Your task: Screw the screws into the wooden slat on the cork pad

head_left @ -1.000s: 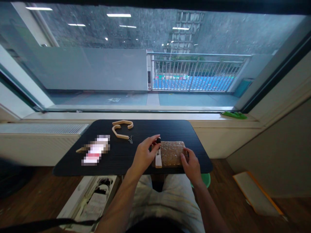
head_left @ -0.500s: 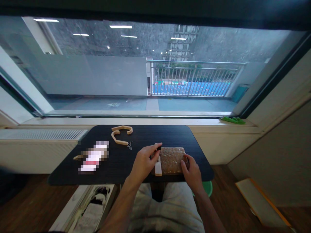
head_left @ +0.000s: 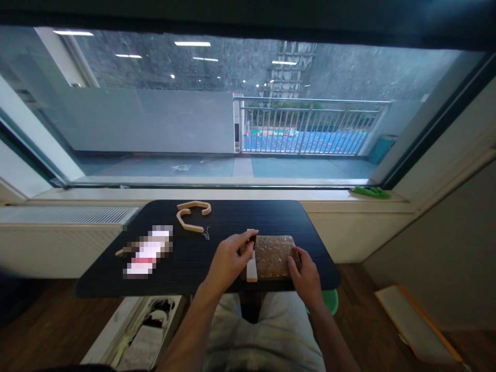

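Note:
A brown speckled block (head_left: 273, 257) lies near the table's front edge. Across its left end runs a pale flat strip (head_left: 251, 269). My left hand (head_left: 229, 258) is closed at this strip, thumb and fingers around a small black piece (head_left: 253, 241) whose kind I cannot make out. My right hand (head_left: 306, 271) grips the block's right end, thumb on top and fingers along the far side. Further back lie two bent wooden hooks (head_left: 189, 227), with several small metal screws (head_left: 206, 233) beside the nearer one.
On the table's left is a blurred-out pinkish-white item (head_left: 149, 253) with a wooden piece (head_left: 123, 251) by it. The dark table (head_left: 248, 212) stands against the window sill (head_left: 329, 194). An open box (head_left: 98, 330) is below left, a green tub (head_left: 330, 300) below right.
Both hands stay on the block and strip, almost unmoved. The whole view has shifted very slightly.

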Action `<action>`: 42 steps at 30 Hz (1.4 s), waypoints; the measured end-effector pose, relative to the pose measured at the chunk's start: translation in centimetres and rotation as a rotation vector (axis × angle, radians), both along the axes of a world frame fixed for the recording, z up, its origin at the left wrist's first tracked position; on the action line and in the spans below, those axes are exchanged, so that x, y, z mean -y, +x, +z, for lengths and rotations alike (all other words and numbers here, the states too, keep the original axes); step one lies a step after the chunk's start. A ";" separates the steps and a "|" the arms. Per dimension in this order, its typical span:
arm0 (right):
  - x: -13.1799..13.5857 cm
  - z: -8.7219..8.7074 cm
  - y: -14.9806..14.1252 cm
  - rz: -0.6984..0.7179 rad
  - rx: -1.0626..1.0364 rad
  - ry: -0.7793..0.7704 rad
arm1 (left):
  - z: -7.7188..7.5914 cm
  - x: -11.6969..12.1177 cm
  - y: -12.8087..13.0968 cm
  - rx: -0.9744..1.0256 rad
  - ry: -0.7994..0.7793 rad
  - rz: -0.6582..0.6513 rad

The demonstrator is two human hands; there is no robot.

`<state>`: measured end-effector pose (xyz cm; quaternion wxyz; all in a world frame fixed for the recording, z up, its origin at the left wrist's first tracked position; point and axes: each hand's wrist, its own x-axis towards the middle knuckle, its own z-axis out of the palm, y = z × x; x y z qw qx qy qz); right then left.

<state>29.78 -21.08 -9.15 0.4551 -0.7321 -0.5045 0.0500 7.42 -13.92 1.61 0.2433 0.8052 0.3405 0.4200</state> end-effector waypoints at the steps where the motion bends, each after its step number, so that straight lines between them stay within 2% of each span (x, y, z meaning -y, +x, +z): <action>1: 0.0 0.0 0.0 0.001 0.000 -0.002 | 0.0 0.0 0.0 0.003 -0.005 -0.003; 6: 0.0 0.2 -0.1 0.008 -0.006 -0.009 | 0.1 -0.1 0.0 0.029 -0.037 -0.025; 10: 0.1 0.2 -0.1 0.011 -0.007 0.003 | 0.0 -0.3 0.1 0.055 0.015 -0.040; 15: 0.1 0.2 -0.1 0.006 -0.006 -0.006 | 0.0 -0.3 0.3 0.067 0.056 0.028; 42: 0.1 0.5 -0.2 0.013 -0.006 0.000 | 0.0 -0.2 0.3 0.113 -0.017 0.036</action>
